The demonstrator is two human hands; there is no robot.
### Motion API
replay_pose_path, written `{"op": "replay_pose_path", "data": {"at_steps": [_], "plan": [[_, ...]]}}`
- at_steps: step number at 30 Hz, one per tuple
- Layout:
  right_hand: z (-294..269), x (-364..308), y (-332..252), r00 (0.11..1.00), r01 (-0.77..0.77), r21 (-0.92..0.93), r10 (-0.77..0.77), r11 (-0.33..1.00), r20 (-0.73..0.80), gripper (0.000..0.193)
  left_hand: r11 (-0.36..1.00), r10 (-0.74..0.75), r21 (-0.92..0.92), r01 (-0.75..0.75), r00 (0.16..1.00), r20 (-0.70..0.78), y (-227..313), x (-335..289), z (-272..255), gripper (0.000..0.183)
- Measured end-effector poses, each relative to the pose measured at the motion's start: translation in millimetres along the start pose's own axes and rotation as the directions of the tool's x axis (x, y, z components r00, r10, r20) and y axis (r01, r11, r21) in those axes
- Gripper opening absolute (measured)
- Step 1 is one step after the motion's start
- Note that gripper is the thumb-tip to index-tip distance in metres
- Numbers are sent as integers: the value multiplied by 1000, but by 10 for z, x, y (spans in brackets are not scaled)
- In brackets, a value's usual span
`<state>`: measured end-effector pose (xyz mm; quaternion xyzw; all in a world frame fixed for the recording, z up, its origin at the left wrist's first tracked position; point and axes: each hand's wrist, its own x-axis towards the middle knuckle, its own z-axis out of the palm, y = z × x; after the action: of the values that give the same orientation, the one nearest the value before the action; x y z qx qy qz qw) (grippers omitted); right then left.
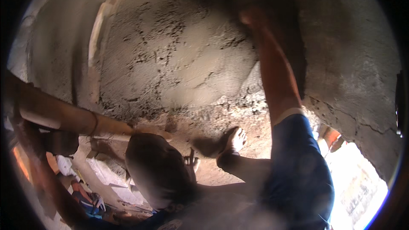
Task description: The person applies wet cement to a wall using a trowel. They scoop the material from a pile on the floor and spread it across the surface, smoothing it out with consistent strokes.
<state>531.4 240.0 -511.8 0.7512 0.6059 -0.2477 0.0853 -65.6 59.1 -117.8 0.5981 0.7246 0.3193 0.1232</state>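
Plaster (200, 59) spans the upper centre; our right hand (250, 17) is raised, apparently for reach, its grip too blurred to tell. Our left hand (17, 115), beside the left-side pole (64, 113) perhaps for support, is too dark to read.

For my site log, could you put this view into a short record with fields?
Right hand: raised close to the plastered wall; blurred, any tool not discernible
Left hand: in shadow by the tan round pole; grip unclear
Wall surface: grey, partly smooth, partly rough and pitted
Pole: slants across the lower left, in front of the wall
Footwear: none, bare feet show
Lighting: uneven, glare at lower right
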Motion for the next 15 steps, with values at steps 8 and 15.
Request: {"op": "replay_pose_path", "data": {"at_steps": [8,15], "plan": [[544,20,-851,960,246,-120,-225,962,164,34,998,-6,57,-2,992,129,645,-120,457,81],[38,-46,1263,995,-51,-113,40,992,-92,30,999,28,-45,-22,991,134,685,-113,561,86]]}}
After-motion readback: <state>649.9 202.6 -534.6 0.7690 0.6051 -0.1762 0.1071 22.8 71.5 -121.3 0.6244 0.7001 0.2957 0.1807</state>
